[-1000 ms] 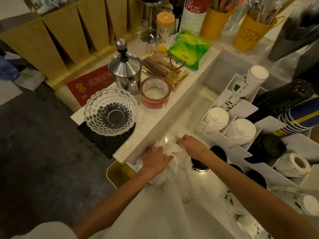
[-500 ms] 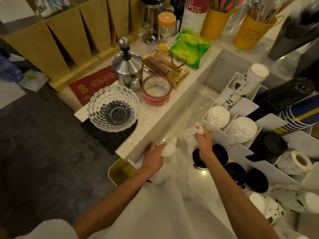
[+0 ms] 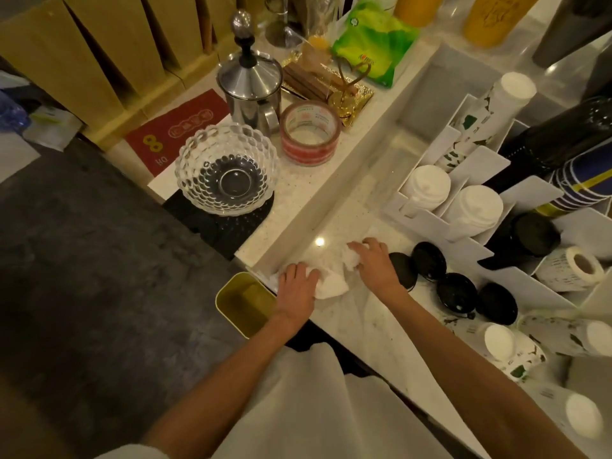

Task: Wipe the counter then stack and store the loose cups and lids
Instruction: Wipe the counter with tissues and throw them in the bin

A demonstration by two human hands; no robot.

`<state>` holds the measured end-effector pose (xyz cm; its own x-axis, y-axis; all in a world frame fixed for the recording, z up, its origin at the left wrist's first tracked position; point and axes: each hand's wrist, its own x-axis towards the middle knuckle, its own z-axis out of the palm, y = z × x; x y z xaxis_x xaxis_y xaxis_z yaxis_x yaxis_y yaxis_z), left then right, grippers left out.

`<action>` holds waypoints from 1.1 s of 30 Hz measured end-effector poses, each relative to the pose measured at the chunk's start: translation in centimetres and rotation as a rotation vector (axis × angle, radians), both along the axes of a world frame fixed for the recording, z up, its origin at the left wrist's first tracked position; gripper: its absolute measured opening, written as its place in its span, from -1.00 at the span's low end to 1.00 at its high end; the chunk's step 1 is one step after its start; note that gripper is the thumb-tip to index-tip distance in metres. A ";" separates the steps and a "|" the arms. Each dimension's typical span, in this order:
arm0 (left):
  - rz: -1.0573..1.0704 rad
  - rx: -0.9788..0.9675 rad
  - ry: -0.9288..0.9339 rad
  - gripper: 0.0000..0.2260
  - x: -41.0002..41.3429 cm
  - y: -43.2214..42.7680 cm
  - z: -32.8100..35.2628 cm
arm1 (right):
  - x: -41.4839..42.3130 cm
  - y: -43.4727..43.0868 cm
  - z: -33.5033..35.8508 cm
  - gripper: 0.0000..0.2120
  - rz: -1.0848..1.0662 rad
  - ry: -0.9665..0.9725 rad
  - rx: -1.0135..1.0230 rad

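A crumpled white cloth (image 3: 331, 279) lies on the pale marble counter (image 3: 351, 213). My left hand (image 3: 296, 286) presses its near left end. My right hand (image 3: 376, 265) grips its far right part. Several black lids (image 3: 458, 293) lie loose on the counter just right of my right hand. Loose paper cups with green print (image 3: 510, 347) lie on their sides at the lower right. A white divided rack (image 3: 460, 167) holds stacks of white lids (image 3: 427, 187) and a sleeve of cups (image 3: 490, 111).
On the raised ledge to the left stand a glass bowl (image 3: 227, 168), a tape roll (image 3: 309, 132) and a steel frothing jug (image 3: 250, 87). A yellow bin (image 3: 243, 303) sits below the counter's near corner. A label roll (image 3: 573, 268) and dark cup stacks fill the rack's right side.
My right hand has drawn back from the rack toward me with the cloth, after reaching out half a second ago. My left hand stays on the cloth's near end.
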<state>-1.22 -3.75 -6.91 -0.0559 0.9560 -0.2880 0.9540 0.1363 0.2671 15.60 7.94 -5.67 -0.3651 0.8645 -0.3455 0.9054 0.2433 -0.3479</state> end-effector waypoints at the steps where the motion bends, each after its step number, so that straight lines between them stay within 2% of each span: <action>1: 0.003 -0.015 -0.035 -0.57 -0.2 -0.1 0.1 | 0.0 0.2 0.0 -0.53 -0.006 0.021 -0.010; 4: 0.060 -0.124 -0.252 -0.63 -1.1 -0.3 0.9 | 0.1 0.3 0.5 -0.65 -0.020 0.047 -0.085; 7: 0.185 -0.148 -0.523 -0.66 -2.5 -1.7 1.8 | 0.3 -1.9 1.3 -0.70 -0.145 0.144 -0.103; 10: 0.421 -0.127 -0.824 -0.66 -3.4 -4.3 2.3 | 0.7 -5.3 1.9 -0.73 -0.228 0.226 -0.060; 12: 0.552 -0.127 -0.933 -0.73 -3.4 -6.3 2.6 | 1.3 -8.2 2.1 -0.77 -0.285 0.353 -0.069; 14: 0.596 -0.113 -0.965 -0.83 -3.1 -8.1 2.8 | 1.9 -11.2 2.4 -0.74 -0.390 0.467 -0.096; 16: 0.636 -0.117 -1.020 -0.77 -2.0 -9.8 3.3 | 2.5 -15.0 2.8 -0.72 -0.488 0.551 -0.148; 17: 0.675 -0.148 -1.078 -0.71 -1.2 -10.7 3.4 | 2.4 -16.9 3.1 -0.77 -0.493 0.586 -0.160; 18: 0.717 -0.189 -1.164 -0.66 -0.4 -11.6 3.5 | 1.9 -18.7 3.2 -0.83 -0.464 0.600 -0.174; 21: 0.727 -0.349 -1.447 -0.46 2.6 -14.7 3.9 | 0.3 -24.3 3.4 -0.78 -0.420 0.573 -0.277; 23: 0.772 -0.417 -1.455 -0.41 4.2 -16.4 4.2 | 0.0 -27.2 3.4 -0.75 -0.467 0.609 -0.357; 25: 0.886 -0.443 -1.323 -0.42 5.1 -18.2 3.9 | 0.7 -29.6 3.3 -0.67 -0.533 0.645 -0.462; 27: 1.058 -0.401 -1.275 -0.48 5.0 -19.8 3.1 | 1.7 -31.4 3.5 -0.60 -0.589 0.662 -0.513; 31: 1.231 -0.299 -1.350 -0.58 3.2 -21.2 2.9 | 3.5 -33.2 4.2 -0.81 -0.756 0.763 -0.469; 33: 1.305 -0.333 -1.487 -0.62 1.9 -21.0 2.7 | 3.6 -33.6 4.4 -0.74 -0.852 0.770 -0.499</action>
